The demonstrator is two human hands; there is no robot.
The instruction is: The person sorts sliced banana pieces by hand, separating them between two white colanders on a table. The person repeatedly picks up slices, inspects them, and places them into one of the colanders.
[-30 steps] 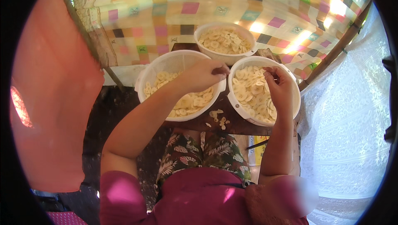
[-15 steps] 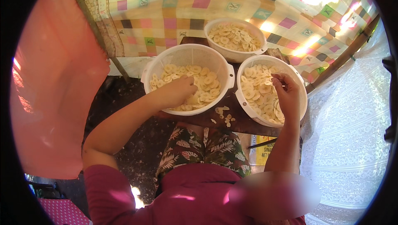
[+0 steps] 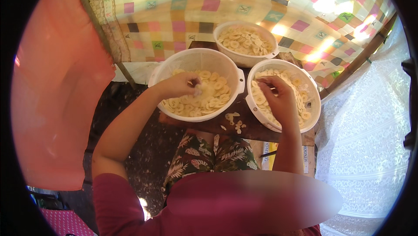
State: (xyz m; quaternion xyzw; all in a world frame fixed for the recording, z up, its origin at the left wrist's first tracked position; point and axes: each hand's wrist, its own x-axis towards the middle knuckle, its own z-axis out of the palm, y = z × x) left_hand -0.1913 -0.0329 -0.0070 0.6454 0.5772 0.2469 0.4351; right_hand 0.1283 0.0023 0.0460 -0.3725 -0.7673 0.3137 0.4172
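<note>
Pale, round slices that look like banana (image 3: 211,99) cover the bottom of a white perforated basin (image 3: 159,77) on the left. My left hand (image 3: 178,84) hovers over them with its fingers curled together. A hazy pale patch beneath its fingertips hides what they hold, if anything. To the right, a second white basin (image 3: 314,83) holds more slices (image 3: 300,101). Over its left part is my right hand (image 3: 278,92), thumb and fingers drawn into a pinch close to the slices. Whatever lies between those fingertips is too small to make out.
Behind stands a third white basin (image 3: 244,57) full of slices. All three rest on a dark wooden table (image 3: 209,125), where several broken bits (image 3: 237,123) lie near the front edge. A red sheet (image 3: 56,92) hangs left, a white lace cloth (image 3: 361,140) right, a patterned sheet (image 3: 178,14) behind.
My right hand has shifted left across its basin, from the right side toward the left rim. My left hand has lifted slightly and moved a little left; the hazy patch beneath it is new.
</note>
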